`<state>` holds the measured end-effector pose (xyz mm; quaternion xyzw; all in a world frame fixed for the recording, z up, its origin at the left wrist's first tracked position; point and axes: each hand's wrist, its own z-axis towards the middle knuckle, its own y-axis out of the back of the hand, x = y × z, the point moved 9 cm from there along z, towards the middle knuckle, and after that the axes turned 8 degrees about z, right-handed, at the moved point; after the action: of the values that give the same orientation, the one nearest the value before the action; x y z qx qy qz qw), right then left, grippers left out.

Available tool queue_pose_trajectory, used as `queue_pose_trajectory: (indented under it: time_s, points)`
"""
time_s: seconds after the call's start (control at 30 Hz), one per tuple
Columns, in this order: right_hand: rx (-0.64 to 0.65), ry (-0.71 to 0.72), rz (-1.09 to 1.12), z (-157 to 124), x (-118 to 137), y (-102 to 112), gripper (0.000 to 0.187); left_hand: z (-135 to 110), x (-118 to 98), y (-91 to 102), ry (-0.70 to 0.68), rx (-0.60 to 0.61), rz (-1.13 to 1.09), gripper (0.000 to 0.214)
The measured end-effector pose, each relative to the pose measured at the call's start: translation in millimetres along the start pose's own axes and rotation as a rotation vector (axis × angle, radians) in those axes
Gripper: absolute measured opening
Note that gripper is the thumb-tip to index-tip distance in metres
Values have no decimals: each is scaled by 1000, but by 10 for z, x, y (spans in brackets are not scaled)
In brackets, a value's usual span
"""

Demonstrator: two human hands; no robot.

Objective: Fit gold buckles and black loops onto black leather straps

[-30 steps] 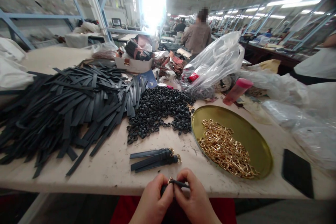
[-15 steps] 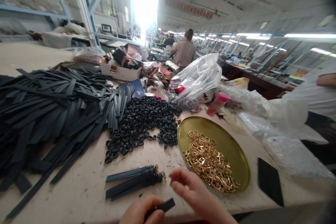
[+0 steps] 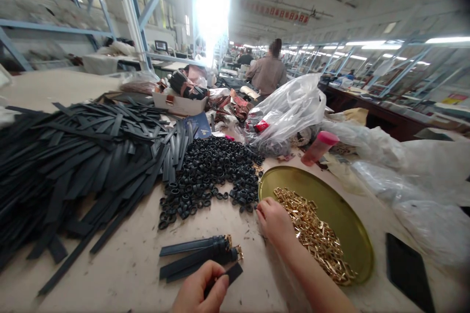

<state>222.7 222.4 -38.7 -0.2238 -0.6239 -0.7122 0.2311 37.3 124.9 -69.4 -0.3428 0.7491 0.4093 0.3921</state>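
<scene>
My left hand (image 3: 203, 286) is closed around a short black strap (image 3: 234, 273), whose flat end sticks out past the thumb. Just behind it lie several finished-looking black straps (image 3: 194, 252) with gold buckles at their right ends. My right hand (image 3: 273, 220) is at the right edge of a heap of small black strap loops (image 3: 216, 171), its fingertips pinched together. Whatever is between those fingertips is too small to make out. Right beside that hand, partly behind the wrist, is a gold-coloured round tray (image 3: 362, 234) holding a pile of gold buckles (image 3: 312, 234).
A large pile of long black strips (image 3: 91, 166) covers the left side. Behind are a white box (image 3: 179, 102), a clear plastic bag (image 3: 290, 112) and a pink-lidded jar (image 3: 319, 148). A black phone-like slab (image 3: 409, 271) lies at right. A person (image 3: 267, 73) sits farther back.
My right hand has moved up and away from the left hand to the loop heap, and its fingers have closed. The left hand keeps hold of the strap. The view has shifted slightly.
</scene>
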Motion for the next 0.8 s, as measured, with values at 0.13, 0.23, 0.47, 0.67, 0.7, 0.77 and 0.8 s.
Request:
queue_pose_trajectory:
  time_s: [0.13,0.23,0.47,0.67,0.7,0.77,0.8]
  points:
    - [8,-35,206,-323,58,43,8,-27,-166,32,-4,-44,-33,26]
    - [55,-94,505,-559,192,-30,13,-8,-358,51,-71,-83,-6,24]
    - [234,-324,1236,-938,427,-332,35,-129,-500,195,-158,-270,224,20]
    - [232,-341,1242,-1027,460,-377,35,-307,-431,226,-167,-307,264,19]
    - [231,-336,1249,-1043,477,-378,35,-312,-422,221,-159,-301,269,18]
    - [205,-314,1237,-1071,491,-359,36,-312,-401,209,-146,-291,262,18]
    - [191,-303,1217,-1084,486,-351,35,-310,-388,195,-141,-282,253,18]
